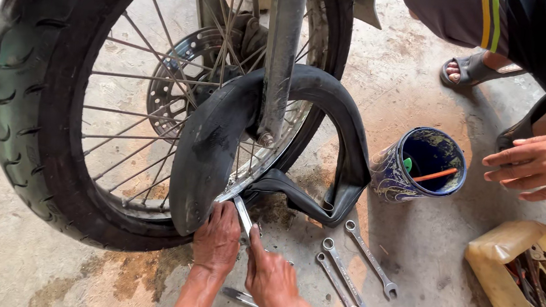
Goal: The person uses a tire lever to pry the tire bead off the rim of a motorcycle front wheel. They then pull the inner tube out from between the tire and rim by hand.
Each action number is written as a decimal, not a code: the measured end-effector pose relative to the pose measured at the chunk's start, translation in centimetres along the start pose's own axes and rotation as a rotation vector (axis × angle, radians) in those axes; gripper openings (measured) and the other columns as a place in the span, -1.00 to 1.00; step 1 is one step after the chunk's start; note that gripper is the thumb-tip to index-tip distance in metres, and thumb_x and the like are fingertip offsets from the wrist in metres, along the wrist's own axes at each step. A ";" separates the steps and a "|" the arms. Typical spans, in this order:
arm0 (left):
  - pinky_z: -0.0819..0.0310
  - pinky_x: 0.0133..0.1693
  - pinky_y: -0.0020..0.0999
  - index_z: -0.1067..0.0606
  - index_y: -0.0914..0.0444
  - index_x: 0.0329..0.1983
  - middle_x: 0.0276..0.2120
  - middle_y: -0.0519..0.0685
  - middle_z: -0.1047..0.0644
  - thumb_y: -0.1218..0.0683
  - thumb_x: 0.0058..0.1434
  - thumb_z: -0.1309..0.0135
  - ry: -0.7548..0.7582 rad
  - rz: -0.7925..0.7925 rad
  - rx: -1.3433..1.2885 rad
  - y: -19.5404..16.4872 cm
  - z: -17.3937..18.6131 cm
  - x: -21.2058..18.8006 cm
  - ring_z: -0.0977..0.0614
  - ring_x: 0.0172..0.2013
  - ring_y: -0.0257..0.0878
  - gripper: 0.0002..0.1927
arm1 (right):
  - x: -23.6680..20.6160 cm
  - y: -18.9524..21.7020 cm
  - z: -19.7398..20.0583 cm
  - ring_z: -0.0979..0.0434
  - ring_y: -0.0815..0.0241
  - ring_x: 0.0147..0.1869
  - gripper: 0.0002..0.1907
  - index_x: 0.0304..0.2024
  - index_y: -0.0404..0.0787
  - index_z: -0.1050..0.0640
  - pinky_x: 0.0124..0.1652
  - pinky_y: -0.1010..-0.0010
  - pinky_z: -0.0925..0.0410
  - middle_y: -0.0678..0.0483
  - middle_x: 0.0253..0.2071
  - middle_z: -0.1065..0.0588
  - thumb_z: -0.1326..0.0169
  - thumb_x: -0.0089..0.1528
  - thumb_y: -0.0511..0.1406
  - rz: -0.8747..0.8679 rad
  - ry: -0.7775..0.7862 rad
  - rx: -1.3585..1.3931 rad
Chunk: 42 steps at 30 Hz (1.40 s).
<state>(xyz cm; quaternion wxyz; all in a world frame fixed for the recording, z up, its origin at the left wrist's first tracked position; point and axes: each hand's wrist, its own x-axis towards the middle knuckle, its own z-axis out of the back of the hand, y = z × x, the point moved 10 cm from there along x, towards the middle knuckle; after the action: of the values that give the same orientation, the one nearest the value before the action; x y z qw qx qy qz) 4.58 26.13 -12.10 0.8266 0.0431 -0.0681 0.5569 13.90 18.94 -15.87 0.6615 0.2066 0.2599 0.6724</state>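
Observation:
A motorcycle wheel (29,117) with spokes stands upright on the concrete floor. Its black inner tube (210,144) is pulled out and loops around the fork leg (281,54). My left hand (217,238) presses on the tyre and tube at the bottom of the rim. My right hand (270,277) grips a metal tyre lever (243,217) whose tip goes in between tyre and rim. A second metal lever (237,296) lies on the floor under my hands.
Three combination spanners (358,268) lie on the floor to the right. A blue tub (419,164) lies tilted with an orange-handled tool inside. A yellow bag of tools (527,285) sits at right. Another person's hand (542,163) and sandalled foot (471,69) are at upper right.

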 end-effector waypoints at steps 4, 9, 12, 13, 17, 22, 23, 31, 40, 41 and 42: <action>-0.40 0.07 -0.22 -0.52 0.35 -0.12 -0.17 0.01 -0.45 0.18 0.06 -0.10 0.102 0.003 0.089 -0.4 -1.3 0.3 -0.48 0.00 -0.07 -0.70 | 2.5 1.3 4.1 -0.50 -0.21 -0.52 -0.45 0.32 -0.21 -0.36 -0.53 -0.10 -0.33 -0.13 -0.55 -0.50 -0.04 0.27 -0.26 0.273 -0.028 -0.133; -0.39 0.04 -0.32 -0.47 0.44 0.01 -0.08 0.09 -0.49 0.15 0.04 -0.05 -0.061 0.043 0.163 -1.1 0.7 0.2 -0.48 0.02 -0.10 -0.56 | 8.0 1.1 6.0 -0.58 -0.07 -0.34 -0.65 0.20 -0.10 -0.47 -0.37 0.04 -0.48 -0.12 -0.38 -0.53 0.19 0.45 -0.18 0.110 0.665 -0.398; -0.35 0.09 -0.29 -0.45 0.46 0.02 -0.08 0.12 -0.50 0.14 0.05 -0.04 -0.059 0.040 0.227 -1.4 1.0 -0.2 -0.48 0.03 -0.08 -0.54 | 10.6 3.4 7.9 -0.62 -0.13 -0.21 -0.55 0.32 -0.12 -0.36 -0.23 0.02 -0.52 -0.12 -0.35 -0.55 0.23 0.42 -0.17 0.065 0.974 -0.508; -0.34 0.11 -0.27 -0.45 0.46 0.02 -0.09 0.13 -0.49 0.14 0.05 -0.04 -0.059 0.043 0.253 -1.3 1.1 -0.3 -0.48 0.03 -0.07 -0.54 | 11.9 4.6 8.3 -0.62 -0.11 -0.19 -0.58 0.26 -0.14 -0.42 -0.21 0.04 -0.52 -0.09 -0.32 -0.56 0.19 0.40 -0.17 0.096 0.970 -0.524; -0.30 0.09 -0.25 -0.45 0.42 0.01 -0.09 0.10 -0.48 0.14 0.08 -0.04 0.046 0.066 0.092 -0.7 0.0 -0.6 -0.47 0.07 -0.04 -0.57 | 14.0 6.1 7.6 -0.64 -0.02 -0.12 -0.63 0.02 -0.21 -0.63 -0.11 0.12 -0.51 0.02 -0.20 -0.59 0.03 0.31 -0.17 0.193 0.980 -0.571; -0.32 0.09 -0.30 -0.48 0.41 -0.03 -0.13 0.09 -0.50 0.11 0.06 -0.04 0.043 0.053 0.295 -1.0 -0.4 -0.4 -0.49 0.02 -0.09 -0.58 | 13.8 3.5 8.2 -0.57 -0.01 -0.08 -0.62 0.16 0.06 -0.56 -0.12 0.13 -0.48 -0.04 -0.07 -0.54 0.08 0.32 -0.17 0.201 0.746 -0.659; -0.32 0.09 -0.31 -0.48 0.40 -0.05 -0.13 0.09 -0.50 0.12 0.05 -0.04 0.026 0.065 0.295 -0.9 -0.3 -0.3 -0.50 0.02 -0.09 -0.60 | 12.8 2.9 8.1 -0.60 0.02 -0.14 -0.63 0.17 -0.02 -0.54 -0.15 0.17 -0.51 -0.09 -0.10 -0.55 0.12 0.36 -0.18 0.190 0.737 -0.667; -0.33 0.10 -0.24 -0.49 0.35 -0.12 -0.21 0.04 -0.49 0.15 0.08 -0.09 -0.026 0.143 0.136 -0.2 -0.6 0.3 -0.50 0.02 -0.05 -0.70 | 6.3 2.3 5.4 -0.49 0.08 -0.49 -0.31 0.41 -0.46 -0.25 -0.51 0.17 -0.43 -0.16 -0.37 -0.49 0.11 0.20 -0.39 0.399 0.469 -0.624; -0.29 0.08 -0.18 -0.48 0.40 -0.03 -0.13 0.06 -0.49 0.19 0.00 -0.10 0.006 0.127 -0.029 -0.2 -1.5 0.9 -0.46 0.03 -0.02 -0.58 | 7.1 -1.0 5.5 -0.50 -0.11 -0.51 -0.29 0.43 -0.27 -0.25 -0.55 0.04 -0.35 -0.15 -0.47 -0.48 0.10 0.17 -0.46 0.214 0.437 -0.332; -0.29 0.09 -0.17 -0.48 0.40 -0.03 -0.13 0.07 -0.49 0.18 -0.03 -0.11 -0.011 0.122 -0.007 -0.4 -1.5 1.1 -0.46 0.03 -0.01 -0.56 | 6.6 -0.7 6.4 -0.49 -0.18 -0.50 -0.28 0.37 -0.21 -0.32 -0.56 -0.01 -0.32 -0.17 -0.46 -0.47 0.02 0.10 -0.44 0.277 0.290 -0.298; -0.29 0.10 -0.15 -0.49 0.40 -0.04 -0.12 0.08 -0.50 0.16 -0.05 -0.11 -0.016 0.114 0.011 -0.5 -1.7 1.2 -0.46 0.04 -0.01 -0.54 | 5.9 -0.4 7.0 -0.47 -0.24 -0.49 -0.27 0.32 -0.15 -0.39 -0.56 -0.06 -0.30 -0.20 -0.45 -0.46 -0.05 0.04 -0.41 0.332 0.152 -0.260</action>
<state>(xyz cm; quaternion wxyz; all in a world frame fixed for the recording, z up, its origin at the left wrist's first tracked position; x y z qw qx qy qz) 5.63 27.30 -13.62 0.7927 0.0482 -0.0738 0.6032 18.33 25.31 -11.02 0.5416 0.1085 0.1826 0.8134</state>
